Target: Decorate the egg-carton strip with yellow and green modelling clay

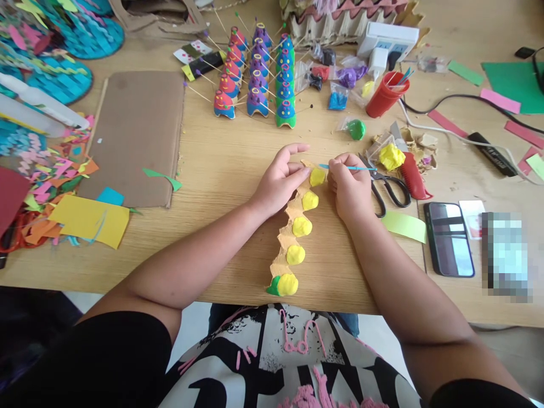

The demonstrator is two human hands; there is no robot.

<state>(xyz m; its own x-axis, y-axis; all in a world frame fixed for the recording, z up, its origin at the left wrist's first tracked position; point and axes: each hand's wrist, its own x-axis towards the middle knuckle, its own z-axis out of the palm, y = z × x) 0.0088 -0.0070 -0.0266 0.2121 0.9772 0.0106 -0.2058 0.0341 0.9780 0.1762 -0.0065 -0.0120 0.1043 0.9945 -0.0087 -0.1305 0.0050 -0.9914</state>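
A tan egg-carton strip [282, 241] lies lengthwise before me, with several yellow clay lumps [302, 226] along its right side. Green clay [273, 286] covers part of its near end. My left hand [280, 178] grips the strip's far end, thumb on top. In my right hand [351, 184], closed fingers pinch a thin blue stick [361, 168]. Its tip points left, at the farthest yellow lump; whether it touches is too small to tell. Just right of that hand are black-handled scissors [393, 190] and a larger ball of yellow clay [391, 157].
Decorated carton strips in red [225, 102], purple [257, 101] and green [285, 116] stand behind, with pins sticking out. A cardboard sheet [136, 136] and paper scraps lie left. Right are a red cup [387, 95], a phone [449, 239], cables and a power strip [389, 39].
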